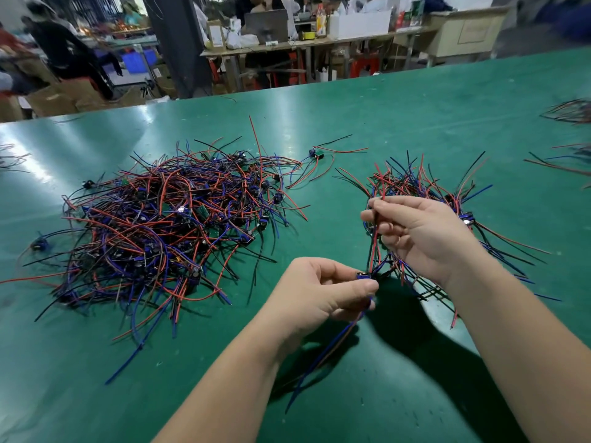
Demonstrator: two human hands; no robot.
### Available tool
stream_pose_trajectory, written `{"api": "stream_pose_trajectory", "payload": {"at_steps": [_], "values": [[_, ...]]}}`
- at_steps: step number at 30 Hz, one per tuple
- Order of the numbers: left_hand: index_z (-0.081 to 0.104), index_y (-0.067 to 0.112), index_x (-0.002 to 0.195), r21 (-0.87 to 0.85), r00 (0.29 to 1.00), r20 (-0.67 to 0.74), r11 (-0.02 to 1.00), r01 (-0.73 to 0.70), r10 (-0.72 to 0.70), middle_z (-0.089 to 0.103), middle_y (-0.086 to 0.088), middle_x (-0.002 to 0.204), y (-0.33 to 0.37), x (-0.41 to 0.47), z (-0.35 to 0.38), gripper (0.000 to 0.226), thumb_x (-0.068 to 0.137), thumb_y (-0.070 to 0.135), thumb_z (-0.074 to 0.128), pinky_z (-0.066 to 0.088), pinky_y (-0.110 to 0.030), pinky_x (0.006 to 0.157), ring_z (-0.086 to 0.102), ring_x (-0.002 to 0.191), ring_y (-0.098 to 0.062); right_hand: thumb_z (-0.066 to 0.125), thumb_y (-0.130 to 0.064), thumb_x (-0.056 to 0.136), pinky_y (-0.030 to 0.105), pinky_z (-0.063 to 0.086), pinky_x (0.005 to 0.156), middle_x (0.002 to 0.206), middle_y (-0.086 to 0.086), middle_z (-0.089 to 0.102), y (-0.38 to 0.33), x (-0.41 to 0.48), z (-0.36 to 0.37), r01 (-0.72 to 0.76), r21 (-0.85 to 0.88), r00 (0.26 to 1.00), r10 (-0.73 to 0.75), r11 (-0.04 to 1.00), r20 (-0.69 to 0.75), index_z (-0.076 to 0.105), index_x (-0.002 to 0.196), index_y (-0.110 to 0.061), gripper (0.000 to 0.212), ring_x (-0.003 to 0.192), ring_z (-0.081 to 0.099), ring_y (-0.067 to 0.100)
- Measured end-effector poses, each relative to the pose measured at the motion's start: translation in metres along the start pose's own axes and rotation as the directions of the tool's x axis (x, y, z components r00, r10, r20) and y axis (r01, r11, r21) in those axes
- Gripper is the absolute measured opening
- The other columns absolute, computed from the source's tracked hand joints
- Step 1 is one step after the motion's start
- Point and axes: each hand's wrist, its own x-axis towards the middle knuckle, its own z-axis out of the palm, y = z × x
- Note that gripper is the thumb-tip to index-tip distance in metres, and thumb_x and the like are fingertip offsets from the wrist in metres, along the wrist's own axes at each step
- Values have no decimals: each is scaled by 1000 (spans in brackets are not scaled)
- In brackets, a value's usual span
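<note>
Left hand point(323, 289) pinches one small blue module point(364, 276) above the bench point(415, 107). Right hand point(419, 231) pinches the red and black leads point(374, 241) running up from it. Behind are two wire heaps: big pile point(160, 225) on the left, smaller pile point(415, 180) on the right. One stray unit point(315, 153) lies beyond.

A green-topped bench point(415, 116) fills the frame from the left edge to the right, glossy with streaks of light. Left of centre lies a large heap point(166, 225) of red, blue and black wires tangled with small modules. Right of centre sits a smaller heap point(412, 180) of the same parts. Between them, towards the top, lies a single wired module point(315, 153). Two stray modules point(40, 244) lie beside the large heap's left side. More wire bundles point(569, 111) lie at the right edge.
</note>
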Motion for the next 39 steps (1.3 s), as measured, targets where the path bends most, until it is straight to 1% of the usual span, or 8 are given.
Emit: {"api": "stream_pose_trajectory", "payload": {"at_steps": [6, 13, 23, 30, 32, 35, 37, 39], "values": [[66, 1, 80, 50, 995, 80, 997, 52, -56, 70, -10, 69, 5, -3, -7, 6, 79, 1, 72, 54, -21, 54, 68, 58, -14, 56, -8, 93, 14, 39, 41, 67, 5, 72, -1, -2, 0, 144, -199, 988, -151, 969, -21, 63, 89, -5, 9, 56, 62, 13], [70, 9, 72, 96, 985, 146, 992, 83, -96, 71, -8, 69, 7, -5, -8, 9, 81, 6, 72, 52, -18, 54, 68, 59, -12, 51, 2, 91, 16, 43, 37, 86, 10, 71, -3, -4, -1, 183, -199, 972, -208, 963, -110, 62, 98, -6, 15, 56, 70, 21], [66, 12, 76, 63, 974, 198, 993, 102, -113, 72, -11, 78, 6, -5, -17, 10, 78, 9, 75, 54, -22, 56, 70, 65, -17, 45, -14, 97, 15, 36, 31, 54, 10, 65, -3, -2, 1, 181, -147, 971, -200, 973, -132, 58, 91, -15, 15, 41, 63, 22], [64, 2, 82, -89, 987, -163, 996, -27, 12, 70, -9, 66, 7, 6, -22, 11, 79, 9, 72, 51, -18, 50, 68, 58, -13, 42, -9, 96, 22, 51, 51, 100, 11, 64, -17, 3, -18, 362, -298, 831, -450, 883, -327, 43, 113, -21, 21, 63, 65, 12], [65, 1, 82, -167, 965, -261, 983, -75, 29, 70, -9, 65, 6, 10, -24, 11, 79, 9, 72, 51, -18, 50, 68, 58, -13, 50, -5, 91, 23, 49, 52, 96, 13, 64, -13, 0, -15, 358, -459, 849, -488, 813, -202, 54, 99, -18, 16, 61, 63, 10], [67, 3, 79, -177, 954, -296, 978, -113, 57, 70, -9, 65, 3, 13, -25, 15, 74, 16, 73, 52, -18, 49, 68, 57, -12, 66, -11, 85, 22, 48, 56, 87, 4, 66, 4, -11, 2, 426, -592, 904, -350, 684, 245, 65, 92, -22, 13, 60, 61, 11], [69, 5, 76, -152, 954, -288, 980, -128, 80, 69, -8, 62, 3, 13, -23, 21, 70, 25, 71, 50, -18, 47, 65, 52, -10, 76, -20, 78, 19, 49, 60, 86, -7, 67, 17, -18, 13, 526, -660, 849, -281, 537, 448, 67, 92, -26, 19, 64, 60, 9], [68, 6, 75, -142, 953, -292, 982, -127, 81, 68, -6, 61, 4, 13, -21, 28, 75, 34, 65, 50, -19, 44, 63, 49, -9, 80, -19, 74, 20, 51, 63, 79, -13, 65, 25, -19, 18, 595, -683, 803, -345, 424, 485, 69, 89, -23, 19, 65, 62, 6]]}}
